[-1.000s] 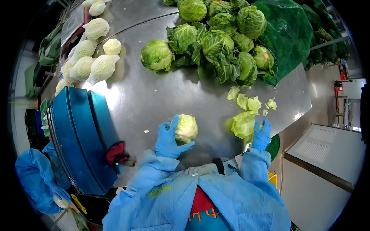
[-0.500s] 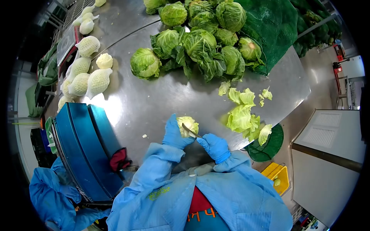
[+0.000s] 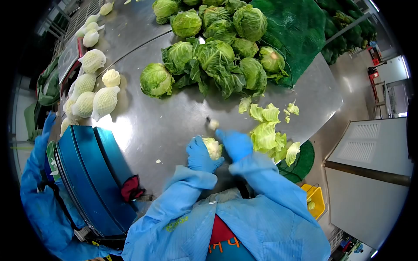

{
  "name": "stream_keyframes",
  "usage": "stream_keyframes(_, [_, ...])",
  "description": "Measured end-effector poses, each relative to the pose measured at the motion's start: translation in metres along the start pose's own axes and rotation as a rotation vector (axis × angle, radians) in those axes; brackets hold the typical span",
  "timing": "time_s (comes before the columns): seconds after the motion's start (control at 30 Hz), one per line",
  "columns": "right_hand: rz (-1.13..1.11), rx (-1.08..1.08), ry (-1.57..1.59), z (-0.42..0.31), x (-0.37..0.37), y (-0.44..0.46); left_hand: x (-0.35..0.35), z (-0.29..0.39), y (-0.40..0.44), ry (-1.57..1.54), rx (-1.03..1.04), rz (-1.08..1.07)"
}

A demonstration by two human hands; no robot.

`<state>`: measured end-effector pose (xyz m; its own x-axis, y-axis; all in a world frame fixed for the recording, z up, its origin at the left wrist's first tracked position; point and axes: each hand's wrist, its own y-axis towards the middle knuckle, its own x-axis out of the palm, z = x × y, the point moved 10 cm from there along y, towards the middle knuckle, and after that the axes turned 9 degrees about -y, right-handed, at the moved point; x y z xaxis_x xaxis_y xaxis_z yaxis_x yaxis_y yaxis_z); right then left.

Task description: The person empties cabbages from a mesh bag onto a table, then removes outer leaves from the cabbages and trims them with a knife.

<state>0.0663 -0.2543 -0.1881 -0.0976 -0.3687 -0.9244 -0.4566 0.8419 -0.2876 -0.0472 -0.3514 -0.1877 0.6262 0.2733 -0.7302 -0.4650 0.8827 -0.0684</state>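
Note:
My left hand (image 3: 200, 155), in a blue glove, is closed round a small, pale, trimmed cabbage (image 3: 214, 148) held just over the metal table. Close by on the right is my gloved right hand (image 3: 237, 144), curled and smeared by motion. It held a small knife half a second ago; the blade cannot be made out clearly now. Beyond its fingers a small whitish piece (image 3: 213, 124) shows beside a dark spot, also blurred. Loose pale-green cabbage leaves (image 3: 265, 135) lie to the right of my hands.
Whole green cabbages (image 3: 215, 56) are heaped ahead, beside a green net (image 3: 289, 37). Net-wrapped cabbages (image 3: 104, 102) and a bare trimmed one (image 3: 111, 78) sit at left. A blue metal box (image 3: 93, 174) borders the table (image 3: 143, 126). Another person's blue sleeve (image 3: 37, 174) is beyond it.
My right hand has moved up and away from the cabbage, its fingers now pointing forward. A whitish piece has appeared ahead of it. At far left the other person has raised an arm.

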Motion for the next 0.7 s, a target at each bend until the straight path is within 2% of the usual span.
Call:
stream_keyframes(0.1, [0.169,0.158,-0.051,0.040,-0.018,0.033,-0.013,0.018,-0.011,-0.005,0.134,0.024])
stream_keyframes(0.17, [-0.010,0.172,0.390,0.053,0.003,0.027,-0.020,0.009,-0.018,-0.073,0.142,0.006])
stream_keyframes(0.2, [-0.105,0.183,0.609,0.051,0.014,0.021,-0.016,-0.009,-0.021,-0.290,0.059,-0.031])
stream_keyframes(0.3, [-0.173,0.038,0.783,0.015,0.020,-0.025,0.006,-0.050,-0.021,-0.775,-0.137,-0.080])
stream_keyframes(0.43, [-0.177,-0.070,0.573,-0.008,0.036,-0.057,0.016,-0.061,-0.022,-0.976,-0.231,-0.024])
stream_keyframes(0.53, [-0.145,-0.106,0.517,-0.011,0.044,-0.057,0.022,-0.066,-0.022,-0.985,-0.210,-0.003])
stream_keyframes(0.63, [-0.199,-0.168,0.581,-0.010,0.058,-0.042,0.012,-0.061,-0.019,-0.721,-0.111,0.011])
stream_keyframes(0.7, [-0.226,-0.226,0.458,-0.013,0.060,-0.031,0.008,-0.055,-0.016,-0.615,-0.086,0.002])
